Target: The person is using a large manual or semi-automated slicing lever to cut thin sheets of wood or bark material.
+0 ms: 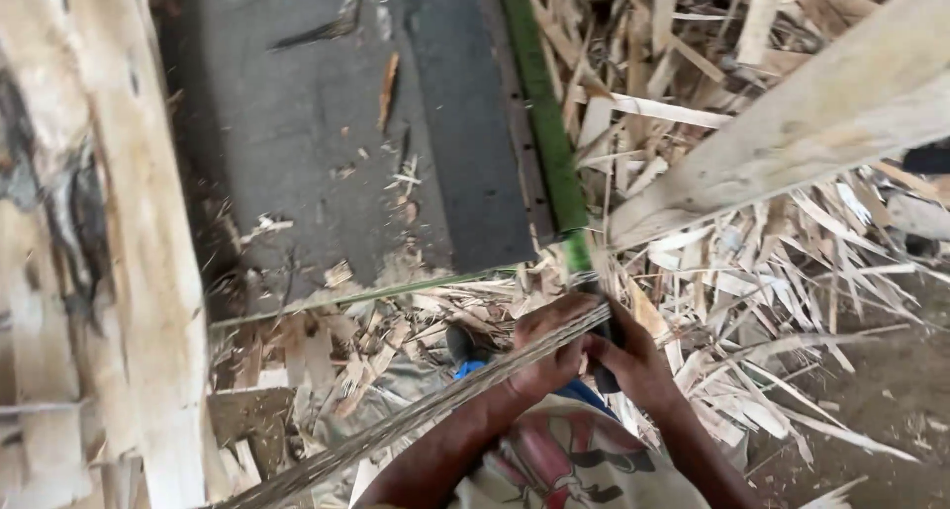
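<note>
No packages, labels, signs or screens are showing anywhere in the head view.

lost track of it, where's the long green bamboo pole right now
In the head view the green bamboo pole runs from top centre down to both hands, left hand and right hand, between the grey floor and the splinter pile.
</note>
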